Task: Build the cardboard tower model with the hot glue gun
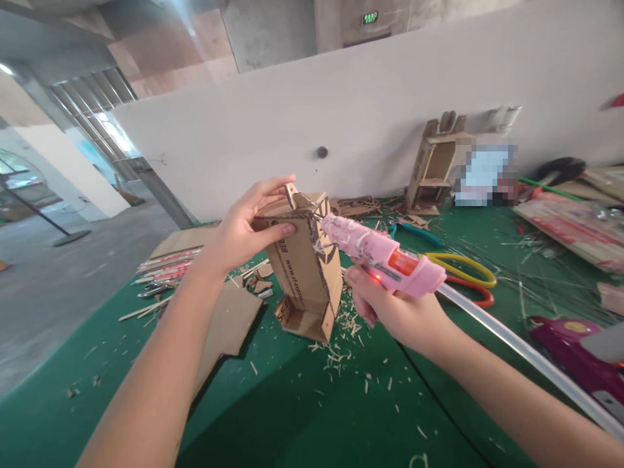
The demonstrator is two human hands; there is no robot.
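My left hand (244, 227) grips the top of a brown cardboard box structure (305, 273) that stands tilted on the green table (302, 416). Thumb and fingers pinch its upper left edge. My right hand (390, 309) is closed round the handle of a pink hot glue gun (385, 257). The gun's nozzle, coated in dried glue, touches the upper right corner of the cardboard. A clear glue stick (511, 344) sticks out of the gun's back toward the lower right. An orange light glows on the gun's side.
Flat cardboard pieces (229, 322) and scraps lie left of the structure, with sticks and pliers (156, 289) beyond. Yellow and red rings (468, 270), teal-handled pliers (419, 234) and another cardboard model (431, 172) sit at the back. A magenta object (575, 344) lies at right.
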